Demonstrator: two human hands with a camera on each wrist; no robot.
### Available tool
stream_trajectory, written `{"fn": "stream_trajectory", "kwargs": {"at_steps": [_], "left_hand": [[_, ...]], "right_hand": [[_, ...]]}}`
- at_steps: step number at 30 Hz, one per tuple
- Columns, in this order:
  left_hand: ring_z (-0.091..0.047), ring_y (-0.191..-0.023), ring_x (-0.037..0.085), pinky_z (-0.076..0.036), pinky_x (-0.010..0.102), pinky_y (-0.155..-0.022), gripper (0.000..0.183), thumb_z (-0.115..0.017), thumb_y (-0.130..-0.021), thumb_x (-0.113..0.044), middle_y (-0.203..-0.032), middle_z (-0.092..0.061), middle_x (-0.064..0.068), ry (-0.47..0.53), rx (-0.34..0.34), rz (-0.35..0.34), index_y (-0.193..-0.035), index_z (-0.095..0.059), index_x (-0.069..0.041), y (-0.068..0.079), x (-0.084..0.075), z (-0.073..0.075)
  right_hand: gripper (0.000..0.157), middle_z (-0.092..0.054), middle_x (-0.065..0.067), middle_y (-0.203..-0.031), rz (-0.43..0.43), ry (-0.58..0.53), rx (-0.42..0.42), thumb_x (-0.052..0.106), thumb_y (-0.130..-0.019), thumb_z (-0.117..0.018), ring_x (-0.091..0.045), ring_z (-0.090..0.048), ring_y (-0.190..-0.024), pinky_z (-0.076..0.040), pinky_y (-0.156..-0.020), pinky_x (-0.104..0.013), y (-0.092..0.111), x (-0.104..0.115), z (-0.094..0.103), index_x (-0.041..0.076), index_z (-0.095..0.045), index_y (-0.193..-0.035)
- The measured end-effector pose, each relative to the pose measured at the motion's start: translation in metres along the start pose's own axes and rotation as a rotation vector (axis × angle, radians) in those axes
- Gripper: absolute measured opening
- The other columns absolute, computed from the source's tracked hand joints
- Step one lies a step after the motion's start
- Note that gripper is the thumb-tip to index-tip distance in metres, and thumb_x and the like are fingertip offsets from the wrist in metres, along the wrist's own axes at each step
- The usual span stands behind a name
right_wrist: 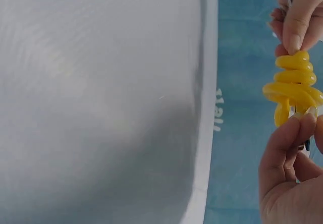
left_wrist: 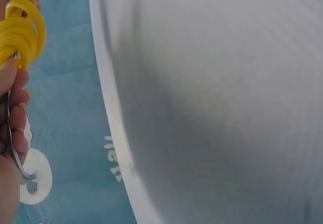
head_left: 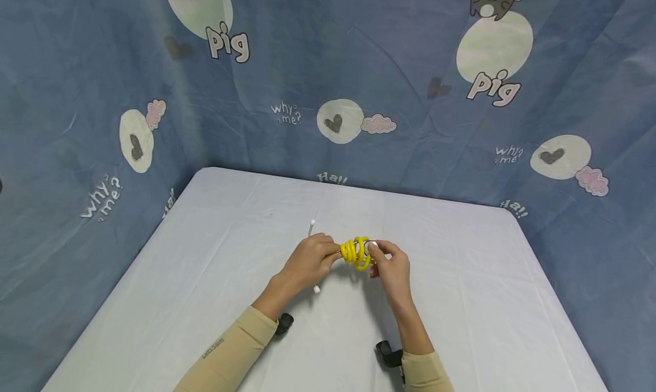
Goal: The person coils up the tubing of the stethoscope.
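A glossy yellow coiled tube (head_left: 353,251) is wound in several loops around a thin metal wire piece (left_wrist: 11,128), held up over the table between both hands. My left hand (head_left: 310,261) grips the wire at the coil's left end, its thumb close against the last loop. White-tipped wire ends (head_left: 312,223) stick out above and below this hand. My right hand (head_left: 394,269) pinches the coil's right end, with a white round part by the thumb. In the right wrist view the coil (right_wrist: 295,77) narrows toward the left hand (right_wrist: 302,24). The fingers hide parts of the wire.
A white-covered table (head_left: 461,301) lies beneath both hands. Blue printed cloth (head_left: 287,152) hangs behind it and along both sides. Black wrist mounts (head_left: 389,355) sit at the sleeves.
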State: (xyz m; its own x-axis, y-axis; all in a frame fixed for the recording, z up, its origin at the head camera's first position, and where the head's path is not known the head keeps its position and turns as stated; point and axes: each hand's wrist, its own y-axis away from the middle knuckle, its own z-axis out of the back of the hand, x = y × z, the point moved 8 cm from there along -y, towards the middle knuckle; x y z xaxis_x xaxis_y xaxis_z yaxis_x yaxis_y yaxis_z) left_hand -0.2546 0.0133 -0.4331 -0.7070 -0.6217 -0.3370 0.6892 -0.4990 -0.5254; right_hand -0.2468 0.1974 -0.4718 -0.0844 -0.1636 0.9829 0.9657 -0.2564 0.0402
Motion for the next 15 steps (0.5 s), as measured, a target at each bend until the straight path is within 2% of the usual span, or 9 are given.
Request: {"fn": "stream_trajectory", "kwargs": {"at_steps": [4, 10, 15], "left_hand": [[-0.053, -0.072, 0.008, -0.048, 0.024, -0.067, 0.006, -0.072, -0.091, -0.018, -0.076, -0.065, -0.008, 0.005, 0.000, -0.002, -0.089, -0.077, -0.016, -0.001, -0.001, 0.002], [-0.052, -0.072, 0.007, -0.047, 0.023, -0.067, 0.007, -0.072, -0.091, -0.019, -0.076, -0.065, -0.008, 0.011, 0.006, 0.005, -0.090, -0.078, -0.016, -0.001, -0.002, 0.002], [-0.052, -0.072, 0.006, -0.047, 0.022, -0.066, 0.007, -0.072, -0.091, -0.018, -0.076, -0.065, -0.008, 0.017, 0.009, 0.000, -0.090, -0.078, -0.016, 0.000, -0.003, 0.003]], "right_hand": [[0.028, -0.062, -0.007, -0.091, -0.032, -0.027, 0.031, 0.021, -0.093, -0.071, -0.013, -0.051, -0.047, -0.051, -0.049, -0.026, 0.003, 0.008, 0.000, -0.001, -0.071, -0.111], [0.021, -0.060, -0.007, -0.086, -0.025, 0.005, 0.047, 0.012, -0.094, -0.067, -0.016, -0.051, -0.047, -0.052, -0.050, -0.027, 0.013, 0.028, 0.000, -0.006, -0.070, -0.105], [0.022, -0.060, -0.007, -0.087, -0.027, -0.024, 0.052, 0.014, -0.095, -0.067, -0.013, -0.049, -0.046, -0.050, -0.049, -0.026, 0.008, 0.015, 0.000, -0.005, -0.069, -0.105]]}}
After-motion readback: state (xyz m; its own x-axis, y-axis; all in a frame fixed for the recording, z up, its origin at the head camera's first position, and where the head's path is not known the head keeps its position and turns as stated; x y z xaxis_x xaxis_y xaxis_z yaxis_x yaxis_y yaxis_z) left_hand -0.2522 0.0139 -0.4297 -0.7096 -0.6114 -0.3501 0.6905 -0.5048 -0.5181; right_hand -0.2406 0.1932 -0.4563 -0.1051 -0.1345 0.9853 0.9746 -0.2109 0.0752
